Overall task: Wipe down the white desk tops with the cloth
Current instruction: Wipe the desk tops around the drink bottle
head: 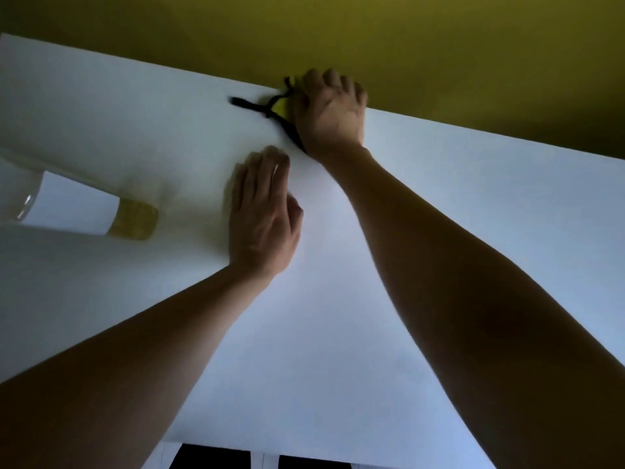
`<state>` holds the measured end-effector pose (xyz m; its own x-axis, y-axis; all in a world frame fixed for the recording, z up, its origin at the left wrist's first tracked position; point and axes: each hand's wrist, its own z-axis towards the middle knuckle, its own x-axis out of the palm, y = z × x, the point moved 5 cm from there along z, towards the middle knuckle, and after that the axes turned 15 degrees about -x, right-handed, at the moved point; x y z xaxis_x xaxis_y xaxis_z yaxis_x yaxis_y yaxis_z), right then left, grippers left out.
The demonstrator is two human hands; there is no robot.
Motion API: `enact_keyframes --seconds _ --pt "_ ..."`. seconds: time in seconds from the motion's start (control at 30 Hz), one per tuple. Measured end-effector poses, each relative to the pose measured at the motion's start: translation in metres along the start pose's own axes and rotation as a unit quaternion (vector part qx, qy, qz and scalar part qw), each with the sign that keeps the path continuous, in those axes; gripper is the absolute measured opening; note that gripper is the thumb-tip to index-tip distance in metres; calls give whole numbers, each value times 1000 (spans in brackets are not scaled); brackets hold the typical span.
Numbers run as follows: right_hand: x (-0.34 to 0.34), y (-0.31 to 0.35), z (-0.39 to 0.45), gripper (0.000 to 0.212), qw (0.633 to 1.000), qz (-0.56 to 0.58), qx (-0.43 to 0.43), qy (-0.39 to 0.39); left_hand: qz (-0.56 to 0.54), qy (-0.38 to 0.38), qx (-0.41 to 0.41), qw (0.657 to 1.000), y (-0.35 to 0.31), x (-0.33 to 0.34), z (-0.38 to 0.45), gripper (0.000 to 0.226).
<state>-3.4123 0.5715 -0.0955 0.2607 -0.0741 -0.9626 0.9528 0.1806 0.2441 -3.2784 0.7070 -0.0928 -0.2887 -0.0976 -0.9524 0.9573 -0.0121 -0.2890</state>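
The white desk top (439, 231) fills most of the view. My right hand (329, 110) is at its far edge, fingers curled over a yellow cloth (281, 105) with a black edge; only a small part of the cloth shows to the left of the hand. A black strip of the cloth trails left onto the desk. My left hand (262, 211) lies flat on the desk nearer to me, fingers straight, palm down, holding nothing.
A clear bottle (84, 208) with a white label and yellow liquid lies at the left side of the desk. A yellow-green wall (338, 35) rises behind the far edge. Dark gaps show below the near edge.
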Motion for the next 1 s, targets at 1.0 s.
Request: enact_keyframes --seconds 1.0 --pt "-66 -226 -124 47 969 -58 226 -86 16 -5 -8 1000 -2 5 3 58"
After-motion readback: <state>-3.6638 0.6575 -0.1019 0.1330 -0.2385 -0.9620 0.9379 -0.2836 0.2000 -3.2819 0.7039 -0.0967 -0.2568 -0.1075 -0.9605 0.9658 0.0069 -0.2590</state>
